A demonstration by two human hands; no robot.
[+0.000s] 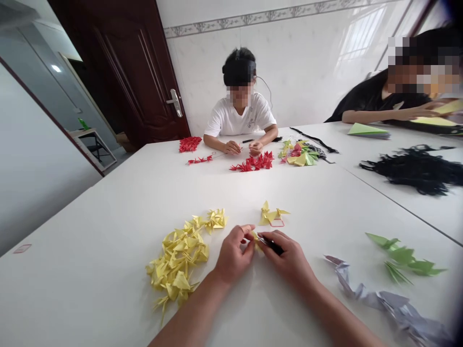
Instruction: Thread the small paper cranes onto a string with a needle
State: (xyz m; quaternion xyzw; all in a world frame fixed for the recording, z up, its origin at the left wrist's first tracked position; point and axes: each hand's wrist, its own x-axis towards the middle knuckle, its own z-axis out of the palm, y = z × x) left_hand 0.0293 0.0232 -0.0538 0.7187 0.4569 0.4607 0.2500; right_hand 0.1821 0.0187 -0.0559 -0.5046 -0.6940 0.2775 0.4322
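Note:
My left hand (234, 255) pinches a small yellow folded paper crane (256, 240), mostly hidden by the fingers. In my right hand (291, 260) is a slim black tool (274, 245) with a shiny tip, which meets the paper; its exact kind does not show. Just beyond my hands sit a couple of yellow paper cranes (268, 215) beside a small red-outlined mark (277, 223) on the table. A heap of yellow paper cranes (181, 255) spreads out left of my left hand.
Green paper cranes (407, 258) and a grey-lilac crane string (392, 303) lie at right. Black tassels (419, 168) are farther back. Across the white table (119, 231), a person in white (240, 115) handles red cranes (255, 162); another person (376, 96) leans in at far right.

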